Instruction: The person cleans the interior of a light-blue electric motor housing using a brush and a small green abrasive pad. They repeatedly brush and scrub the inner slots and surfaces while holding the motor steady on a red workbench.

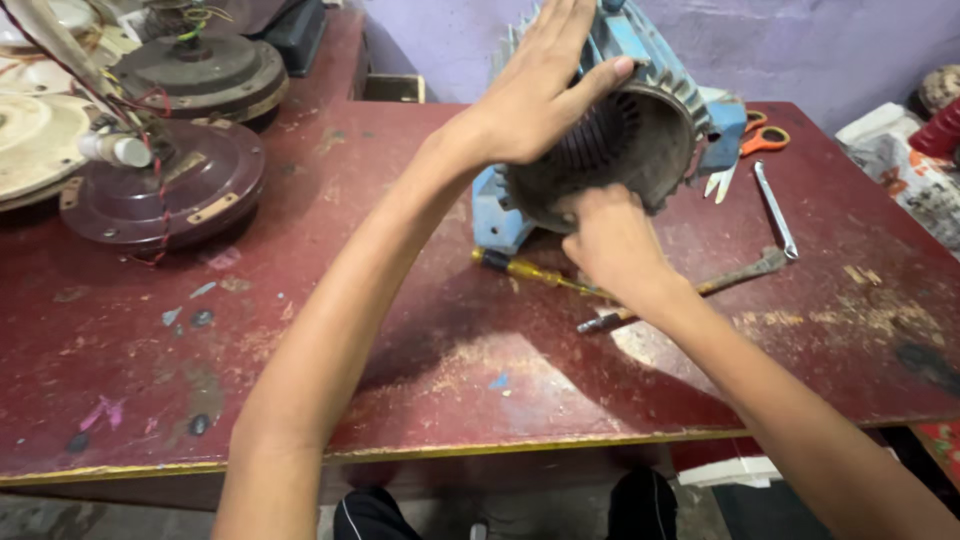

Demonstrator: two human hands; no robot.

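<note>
You are working at worn red table. Blue motor housing is lying on its side near table's far edge, open end facing you. Your left hand is resting flat and spread over housing's top rim, fingers extended, thumb along rim edge, steadying rather than gripping. Your right hand is sitting curled at lower rim, fingers closed; whether holding anything, cannot tell. Yellow-handled screwdriver is lying just below housing, beside right hand. Wrench and orange-handled scissors are lying right of housing.
</note>
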